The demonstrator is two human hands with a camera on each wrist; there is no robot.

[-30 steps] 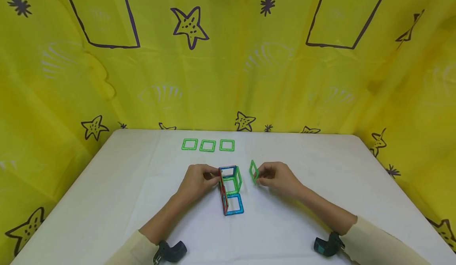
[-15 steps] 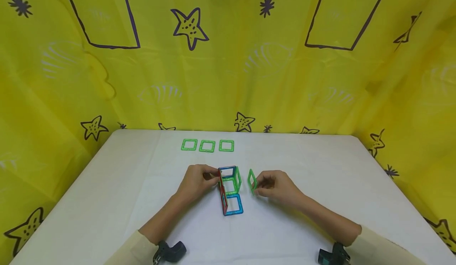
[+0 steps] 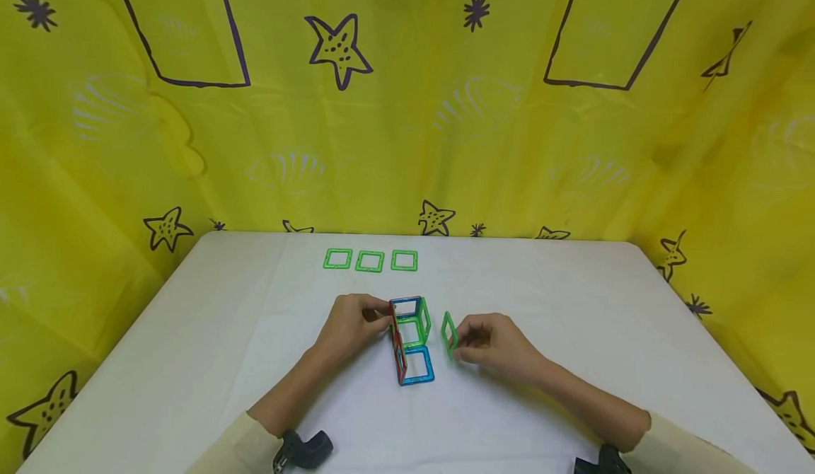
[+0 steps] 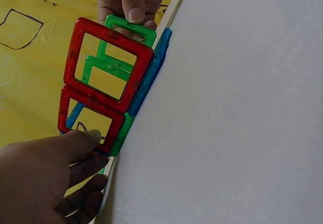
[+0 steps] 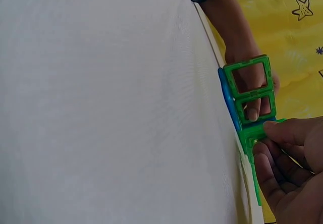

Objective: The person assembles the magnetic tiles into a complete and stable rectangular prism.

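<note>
A small structure of square magnetic tiles stands mid-table in the head view. Two red tiles (image 4: 93,101) stand upright in a row along its left side. A blue tile (image 3: 418,381) lies flat at its front. Behind that lies a green tile, with another green tile (image 3: 428,316) upright on its right and a blue one (image 3: 407,298) at the back. My left hand (image 3: 350,324) pinches the far red tile, thumb across its face. To the right of the structure, my right hand (image 3: 499,343) pinches a separate green tile (image 3: 444,331) upright, a narrow gap away from the structure.
Three green square tiles (image 3: 338,267) lie flat in a row near the back of the white table (image 3: 522,276). A yellow patterned cloth (image 3: 395,141) hangs behind the table and along both sides. Dark cameras (image 3: 305,451) sit on the wrists.
My right hand has come toward the front with its green tile and slightly left, nearer the structure. My left hand and the structure have stayed in place.
</note>
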